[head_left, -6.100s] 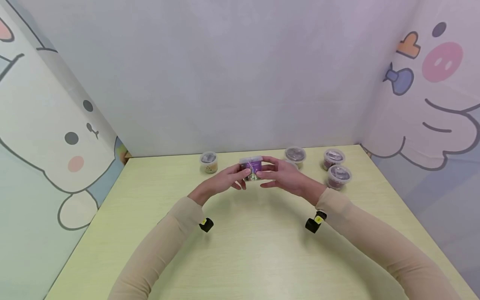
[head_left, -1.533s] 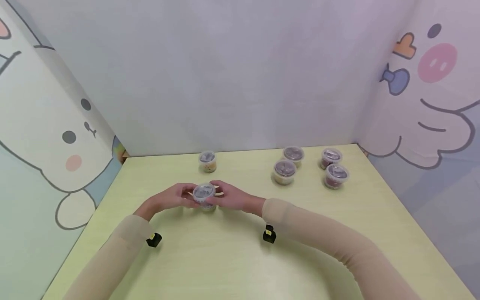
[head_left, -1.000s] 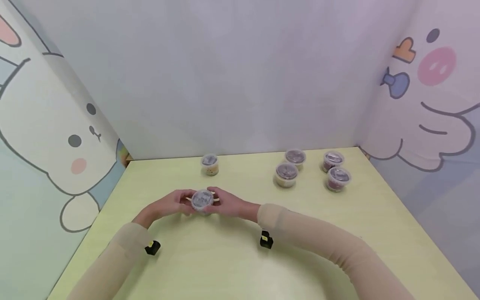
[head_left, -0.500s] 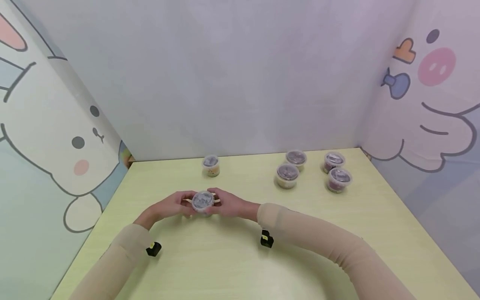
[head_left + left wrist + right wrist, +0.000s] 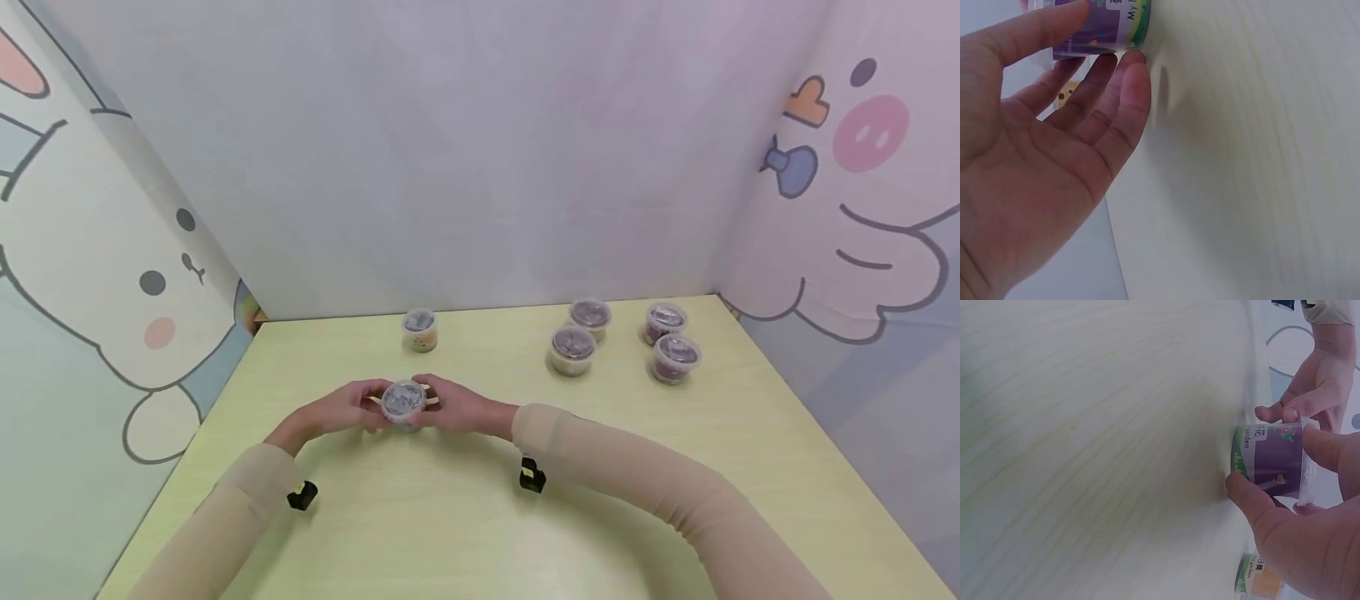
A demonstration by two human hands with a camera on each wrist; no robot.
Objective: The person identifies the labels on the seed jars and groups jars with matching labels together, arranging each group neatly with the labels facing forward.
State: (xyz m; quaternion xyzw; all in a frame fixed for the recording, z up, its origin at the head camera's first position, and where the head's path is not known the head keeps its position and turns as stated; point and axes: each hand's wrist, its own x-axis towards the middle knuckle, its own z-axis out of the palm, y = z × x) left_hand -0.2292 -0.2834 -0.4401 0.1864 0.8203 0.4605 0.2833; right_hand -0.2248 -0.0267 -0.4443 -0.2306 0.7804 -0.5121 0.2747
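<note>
A small lidded plastic cup with a purple printed label is held upright between both hands, left of the table's middle. Its clear lid faces up in the head view. My left hand grips its left side; in the left wrist view the thumb lies on the label and the curled fingertips touch near the base. My right hand holds the opposite side with thumb and fingers. Whether the base touches the table is unclear. Behind it stands a similar cup with an orange label.
On the pale wooden table, two pale cups stand back right, a nearer one and a farther one. Farther right are two dark reddish cups, one behind and one in front. A light curtain encloses the back.
Since the oldest frame, both hands have brought the purple cup left and nearer, from the middle of the table. Over the last second, hands and cup have hardly moved.
</note>
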